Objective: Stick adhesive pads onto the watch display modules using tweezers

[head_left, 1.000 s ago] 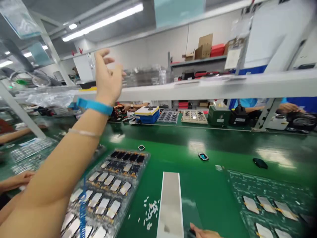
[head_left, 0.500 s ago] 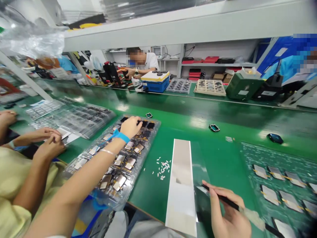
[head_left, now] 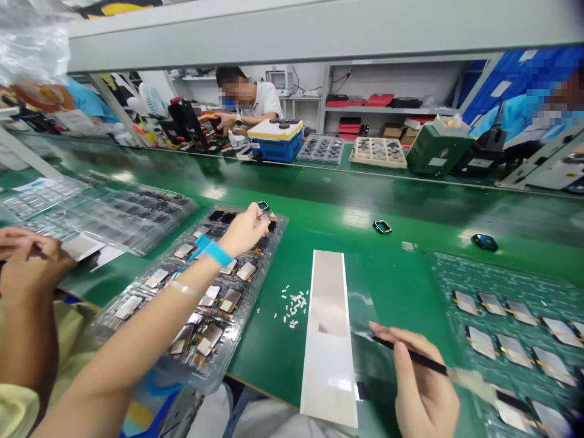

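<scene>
My left hand (head_left: 246,230), wearing a blue wrist strap, is at the far end of a clear tray (head_left: 249,325). Its thumb and fingers are closed in a pinch on a small flat watch screen, mostly hidden by the fingers. Several watch screens (head_left: 247,271) with silver backs and orange flex tails lie in that tray. My right hand (head_left: 422,380) grips a slim black-handled tool (head_left: 426,361) with a pale wrap and a thin light tip. The tip hovers beside a long white-edged strip (head_left: 329,359) on clear film, and small white pieces (head_left: 295,307) lie left of it.
At right, another clear tray (head_left: 440,267) carries several silver-backed screens (head_left: 481,342). Watch frames (head_left: 382,226) and a dark watch case (head_left: 484,243) lie farther back. On the left, a co-worker's hands (head_left: 34,258) work near stacked trays (head_left: 141,213). A shelf beam (head_left: 292,33) crosses overhead.
The view has shifted, so most things sit farther left and slightly higher. At the tray's far end, my left hand's fingers have closed on a screen. My right hand keeps its tool.
</scene>
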### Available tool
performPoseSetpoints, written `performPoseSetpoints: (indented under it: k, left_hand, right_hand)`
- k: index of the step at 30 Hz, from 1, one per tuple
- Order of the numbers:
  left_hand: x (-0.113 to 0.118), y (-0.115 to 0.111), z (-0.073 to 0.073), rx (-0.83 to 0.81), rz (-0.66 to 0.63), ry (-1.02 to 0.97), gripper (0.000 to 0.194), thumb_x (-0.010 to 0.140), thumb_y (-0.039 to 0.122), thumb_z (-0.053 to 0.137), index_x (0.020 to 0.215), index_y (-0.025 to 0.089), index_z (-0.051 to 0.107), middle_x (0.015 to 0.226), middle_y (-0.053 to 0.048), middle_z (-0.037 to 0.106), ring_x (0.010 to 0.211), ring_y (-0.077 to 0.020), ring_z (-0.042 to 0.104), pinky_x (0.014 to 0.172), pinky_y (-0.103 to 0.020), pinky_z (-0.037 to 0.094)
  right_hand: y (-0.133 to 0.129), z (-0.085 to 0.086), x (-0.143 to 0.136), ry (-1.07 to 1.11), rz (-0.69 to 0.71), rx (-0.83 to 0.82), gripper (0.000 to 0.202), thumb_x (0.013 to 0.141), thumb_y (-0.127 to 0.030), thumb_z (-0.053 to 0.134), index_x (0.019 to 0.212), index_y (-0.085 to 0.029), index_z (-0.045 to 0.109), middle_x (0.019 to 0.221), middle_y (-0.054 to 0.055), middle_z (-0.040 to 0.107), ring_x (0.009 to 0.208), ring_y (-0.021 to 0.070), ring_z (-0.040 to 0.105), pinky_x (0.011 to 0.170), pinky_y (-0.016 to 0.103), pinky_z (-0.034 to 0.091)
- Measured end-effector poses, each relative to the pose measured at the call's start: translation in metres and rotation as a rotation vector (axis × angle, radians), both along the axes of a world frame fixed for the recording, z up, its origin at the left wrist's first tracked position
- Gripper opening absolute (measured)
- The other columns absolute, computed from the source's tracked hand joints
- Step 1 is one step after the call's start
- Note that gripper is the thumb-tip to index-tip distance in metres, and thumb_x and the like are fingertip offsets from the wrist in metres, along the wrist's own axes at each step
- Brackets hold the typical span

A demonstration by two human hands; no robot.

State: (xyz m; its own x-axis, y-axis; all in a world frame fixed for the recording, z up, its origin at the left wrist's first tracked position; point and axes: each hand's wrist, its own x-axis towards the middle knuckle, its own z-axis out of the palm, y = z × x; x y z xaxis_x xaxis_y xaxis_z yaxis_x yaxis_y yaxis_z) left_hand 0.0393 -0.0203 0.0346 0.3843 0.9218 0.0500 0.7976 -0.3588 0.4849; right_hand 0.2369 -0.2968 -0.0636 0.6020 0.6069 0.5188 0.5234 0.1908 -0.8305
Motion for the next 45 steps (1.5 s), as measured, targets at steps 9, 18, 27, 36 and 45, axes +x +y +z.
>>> performPoseSetpoints:
  k: [9, 18, 27, 36, 45]
  left_hand:
    - [-0.007, -0.185, -0.022, -0.311, -0.288, -0.563, 0.016, 0.105, 0.033, 0.039, 0.102, 0.025, 0.052, 0.069, 0.004, 0.053, 0.059, -0.0124, 0.053, 0.058, -0.024, 0.043]
    - [0.006, -0.185, -0.064, -0.476, -0.189, -0.775, 0.012, 0.104, 0.031, 0.046, 0.102, 0.023, 0.055, 0.070, 0.003, 0.058, 0.062, -0.0132, 0.059, 0.060, -0.024, 0.045]
    - [0.006, -0.176, -0.076, -0.424, -0.194, -0.797, 0.008, 0.102, 0.024, 0.050, 0.101, 0.023, 0.058, 0.073, 0.003, 0.063, 0.060, -0.0105, 0.060, 0.060, -0.021, 0.045]
    - [0.002, -0.176, -0.083, -0.376, -0.151, -0.799, 0.009, 0.099, 0.022, 0.053, 0.099, 0.023, 0.061, 0.077, 0.002, 0.064, 0.067, -0.0129, 0.061, 0.066, -0.022, 0.048]
    - [0.005, -0.178, -0.085, -0.495, 0.093, -1.076, 0.016, 0.101, 0.038, 0.052, 0.099, 0.022, 0.053, 0.068, 0.005, 0.054, 0.057, -0.0095, 0.052, 0.055, -0.019, 0.041]
  right_hand:
    - [0.025, 0.060, -0.029, -0.226, 0.426, -0.041, 0.020, 0.088, -0.013, 0.065, 0.107, -0.020, 0.065, 0.093, 0.004, 0.062, 0.071, 0.0113, 0.064, 0.056, 0.021, 0.053]
    - [0.044, 0.044, -0.034, -0.558, 0.313, -0.039, 0.022, 0.092, -0.006, 0.058, 0.108, -0.017, 0.068, 0.094, 0.007, 0.075, 0.079, 0.0150, 0.074, 0.064, 0.024, 0.060]
    - [0.048, 0.036, -0.039, -0.697, 0.275, -0.091, 0.017, 0.093, -0.009, 0.060, 0.108, -0.013, 0.068, 0.096, 0.009, 0.076, 0.078, 0.0165, 0.075, 0.064, 0.026, 0.061]
    - [0.056, 0.046, -0.043, -0.631, 0.370, -0.229, 0.015, 0.097, -0.011, 0.050, 0.100, -0.015, 0.064, 0.091, 0.007, 0.071, 0.073, 0.0148, 0.069, 0.061, 0.025, 0.054]
    - [0.103, 0.025, -0.032, 0.226, 0.521, -0.591, 0.009, 0.077, -0.013, 0.068, 0.070, -0.019, 0.067, 0.072, 0.000, 0.065, 0.068, 0.0133, 0.056, 0.064, 0.025, 0.043]
